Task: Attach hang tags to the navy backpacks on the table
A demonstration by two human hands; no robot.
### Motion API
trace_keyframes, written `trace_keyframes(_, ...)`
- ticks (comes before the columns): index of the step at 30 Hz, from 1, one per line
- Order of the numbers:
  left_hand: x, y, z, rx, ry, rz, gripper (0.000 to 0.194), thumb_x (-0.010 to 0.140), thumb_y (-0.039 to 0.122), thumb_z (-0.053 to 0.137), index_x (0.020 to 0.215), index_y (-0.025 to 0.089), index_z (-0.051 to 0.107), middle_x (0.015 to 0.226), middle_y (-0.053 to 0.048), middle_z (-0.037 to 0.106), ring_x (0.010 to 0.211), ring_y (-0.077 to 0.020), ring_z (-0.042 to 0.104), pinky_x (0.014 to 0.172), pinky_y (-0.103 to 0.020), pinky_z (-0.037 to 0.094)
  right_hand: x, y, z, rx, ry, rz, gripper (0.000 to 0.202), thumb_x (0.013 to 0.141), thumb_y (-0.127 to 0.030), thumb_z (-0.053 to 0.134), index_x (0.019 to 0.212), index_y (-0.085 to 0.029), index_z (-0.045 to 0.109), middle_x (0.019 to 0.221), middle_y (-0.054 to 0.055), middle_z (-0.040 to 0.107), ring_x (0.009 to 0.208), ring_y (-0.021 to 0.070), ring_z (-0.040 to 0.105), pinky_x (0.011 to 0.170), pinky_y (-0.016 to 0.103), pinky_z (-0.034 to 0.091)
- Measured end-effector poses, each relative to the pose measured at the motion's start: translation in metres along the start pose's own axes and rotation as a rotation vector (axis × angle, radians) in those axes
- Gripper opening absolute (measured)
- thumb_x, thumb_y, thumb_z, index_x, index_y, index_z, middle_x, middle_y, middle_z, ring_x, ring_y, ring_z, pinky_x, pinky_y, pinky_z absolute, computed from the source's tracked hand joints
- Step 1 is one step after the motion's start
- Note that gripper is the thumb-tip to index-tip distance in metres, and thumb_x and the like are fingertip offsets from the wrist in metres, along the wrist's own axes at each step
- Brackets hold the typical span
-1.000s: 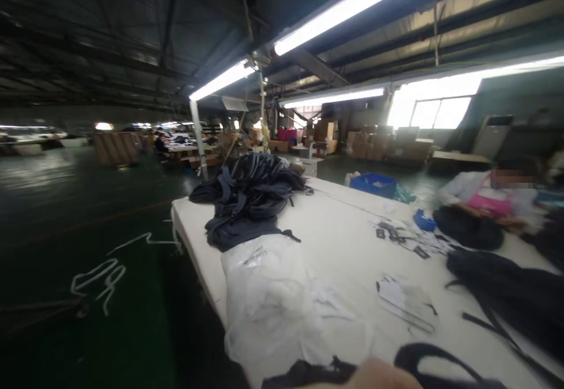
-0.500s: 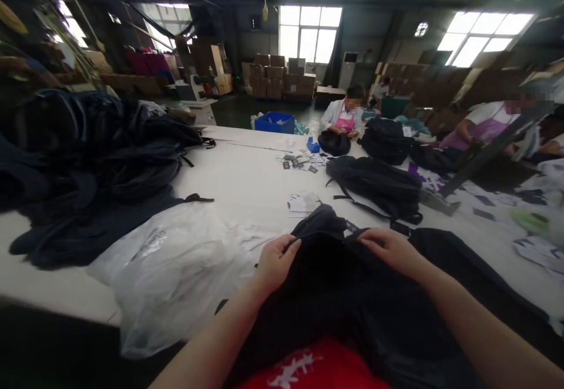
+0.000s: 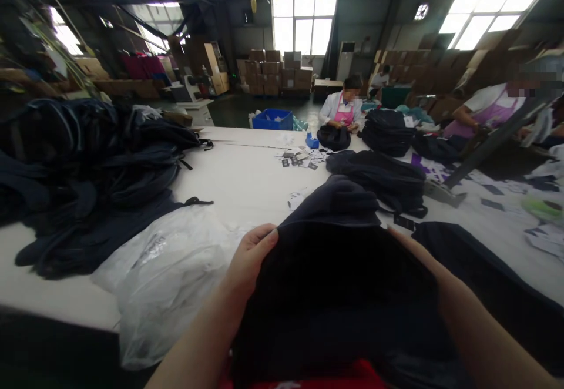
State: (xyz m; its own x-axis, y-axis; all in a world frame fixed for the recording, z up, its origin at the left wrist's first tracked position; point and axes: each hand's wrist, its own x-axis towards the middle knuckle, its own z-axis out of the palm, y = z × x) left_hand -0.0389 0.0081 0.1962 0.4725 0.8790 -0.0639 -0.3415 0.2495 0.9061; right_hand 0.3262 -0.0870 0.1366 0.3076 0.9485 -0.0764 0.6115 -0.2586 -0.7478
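A dark navy backpack stands in front of me with its mouth spread wide, its black inside facing me. My left hand is closed on the left edge of the mouth, thumb on top. On the opposite edge, my right hand grips the fabric, most of its fingers hidden behind the bag. Just left of the backpack lies a crumpled clear plastic bag. Another dark bag lies flat to the right of my right hand.
Dark backpacks are heaped on the left of the white table. Another backpack and scattered tags lie ahead. A slanting metal bar rises at right. Co-workers handle bags across the table; a blue bin stands beyond.
My hands have moved apart, and the backpack's mouth has opened much wider. Its far side now rises higher ahead of me. The view has shifted slightly.
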Motion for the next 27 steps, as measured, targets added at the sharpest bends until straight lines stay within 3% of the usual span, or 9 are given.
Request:
trace_keyframes(2,0.010,-0.005,-0.019,-0.090,-0.006,-0.021,0.028,0.070,0.041,0.077,0.083,0.017,0.069,0.068,0.000,0.066,0.058,-0.0115,0.057,0.056,-0.022,0.045,0.013,0.004,-0.005,0.039,0.151,-0.088,0.056,0.086,-0.051,0.042,0.131,-0.020,0.055,0.124,0.014,0.064,0.115,0.0304,0.060,0.097,0.044,0.049)
trace_keyframes(4,0.023,-0.017,-0.046,-0.134,-0.039,-0.057,0.031,0.067,0.040,0.080,0.084,0.017,0.069,0.073,-0.002,0.069,0.063,-0.0136,0.061,0.060,-0.023,0.048,0.029,0.008,-0.004,0.101,0.207,-0.227,0.075,0.075,-0.047,0.057,0.143,-0.021,0.039,0.143,0.014,0.049,0.131,0.0333,0.045,0.107,0.048,0.040)
trace_keyframes(8,0.039,-0.040,-0.105,-0.067,-0.111,-0.173,0.037,0.062,0.040,0.084,0.084,0.013,0.072,0.076,-0.004,0.072,0.066,-0.0152,0.064,0.066,-0.024,0.049,0.061,-0.002,0.026,0.154,-0.053,-0.413,0.095,0.069,-0.035,0.063,0.152,-0.023,0.018,0.149,0.013,0.042,0.136,0.0323,0.038,0.114,0.053,0.027)
trace_keyframes(12,0.028,-0.033,-0.146,0.115,-0.035,-0.128,0.036,0.066,0.042,0.081,0.087,0.014,0.073,0.079,-0.005,0.073,0.072,-0.0176,0.066,0.071,-0.026,0.049,0.076,-0.037,0.067,0.242,-0.321,-0.437,0.078,0.070,-0.025,0.060,0.145,-0.021,0.037,0.141,0.011,0.052,0.132,0.0302,0.045,0.114,0.052,0.027)
trace_keyframes(15,0.010,-0.008,-0.157,0.418,0.134,-0.029,0.037,0.075,0.044,0.071,0.099,0.015,0.071,0.099,-0.008,0.073,0.094,-0.0235,0.065,0.086,-0.034,0.049,0.076,-0.062,0.091,0.304,-0.376,-0.458,0.060,0.074,-0.025,0.057,0.133,-0.020,0.052,0.135,0.010,0.057,0.127,0.0308,0.049,0.111,0.052,0.033)
trace_keyframes(18,-0.014,0.014,-0.146,0.771,0.530,0.180,0.042,0.078,0.045,0.066,0.105,0.013,0.066,0.109,-0.012,0.069,0.104,-0.0269,0.062,0.095,-0.041,0.047,0.075,-0.078,0.112,0.337,-0.324,-0.417,0.058,0.076,-0.027,0.055,0.133,-0.018,0.050,0.123,0.011,0.065,0.115,0.0290,0.058,0.104,0.050,0.041)
trace_keyframes(20,-0.033,0.020,-0.124,0.931,0.682,0.367,0.040,0.084,0.044,0.057,0.111,0.014,0.061,0.109,-0.012,0.067,0.102,-0.0255,0.063,0.093,-0.042,0.049,0.073,-0.087,0.126,0.328,-0.313,-0.383,0.063,0.077,-0.029,0.055,0.139,-0.018,0.043,0.109,0.008,0.069,0.102,0.0265,0.064,0.097,0.049,0.046)
trace_keyframes(24,-0.065,0.012,-0.062,1.326,0.449,0.584,0.035,0.087,0.038,0.057,0.118,0.022,0.058,0.113,-0.008,0.066,0.104,-0.0234,0.062,0.093,-0.041,0.050,0.063,-0.109,0.151,0.310,-0.238,-0.452,0.062,0.079,-0.032,0.055,0.139,-0.022,0.043,0.115,0.007,0.067,0.108,0.0271,0.061,0.102,0.052,0.041)
trace_keyframes(27,-0.067,-0.002,-0.034,1.653,0.478,0.727,0.035,0.080,0.032,0.067,0.111,0.018,0.060,0.105,-0.011,0.067,0.098,-0.0279,0.062,0.091,-0.046,0.049,0.046,-0.126,0.164,0.324,-0.163,-0.529,0.051,0.084,-0.038,0.053,0.132,-0.023,0.051,0.132,0.009,0.058,0.125,0.0279,0.051,0.110,0.050,0.034)
